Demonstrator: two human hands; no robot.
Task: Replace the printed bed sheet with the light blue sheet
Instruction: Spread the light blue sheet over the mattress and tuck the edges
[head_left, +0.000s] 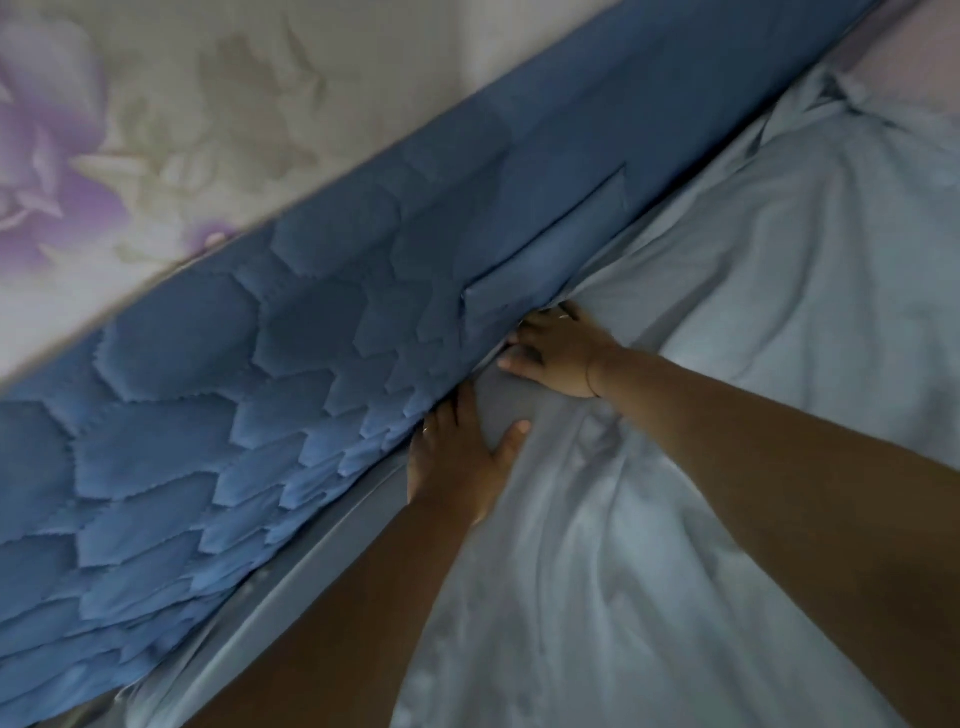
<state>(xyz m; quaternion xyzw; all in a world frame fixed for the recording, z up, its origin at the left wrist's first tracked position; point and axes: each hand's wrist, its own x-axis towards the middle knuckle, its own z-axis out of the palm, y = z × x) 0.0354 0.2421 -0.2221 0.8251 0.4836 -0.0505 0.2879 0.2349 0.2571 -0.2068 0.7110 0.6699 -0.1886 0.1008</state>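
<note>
our left hand (457, 457) lies flat, fingers spread, on the light blue sheet (675, 467); our right hand (558, 353), fingers together, presses its edge against the quilted blue headboard (311, 353).

Dim, flat indoor light, bluish cast. Brightest on the light blue sheet (753, 291) far right; no glare. Both forearms read as dark, underexposed masses near the lens. Soft shadow in the gap by the quilted headboard (311, 389). Overall soft focus, motion blur on floral wall (130, 130) far left. Wide-angle tilt throughout.
</note>
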